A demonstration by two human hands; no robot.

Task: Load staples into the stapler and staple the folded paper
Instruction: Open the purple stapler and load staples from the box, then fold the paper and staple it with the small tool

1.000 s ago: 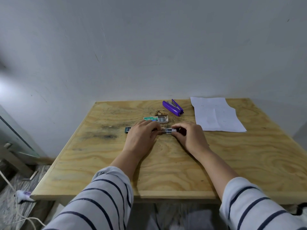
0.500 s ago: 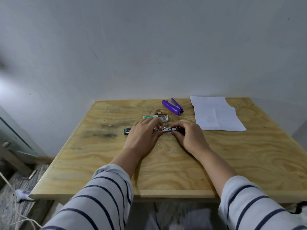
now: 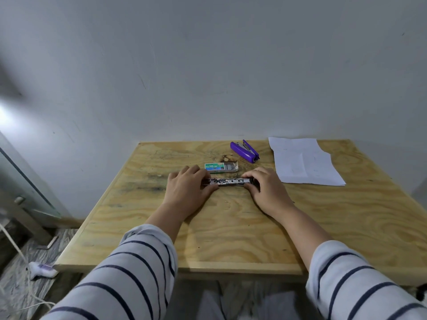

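A metal stapler (image 3: 225, 182) lies opened out flat on the wooden table (image 3: 231, 227), its silver channel facing up. My left hand (image 3: 188, 189) grips its left end and my right hand (image 3: 265, 190) grips its right end. Just behind it sits a small green staple box (image 3: 218, 167), slid open with staples showing. The white paper (image 3: 305, 163) lies unfolded-looking at the back right, apart from both hands.
A purple stapler (image 3: 243, 151) lies at the back of the table near the wall. The grey wall runs close behind the table. Left of the table, a white cable and plug (image 3: 40, 271) lie on the floor.
My hands have moved apart along the stapler, so more of its metal channel shows between them. The blue-green end seen left of my left hand is now covered.
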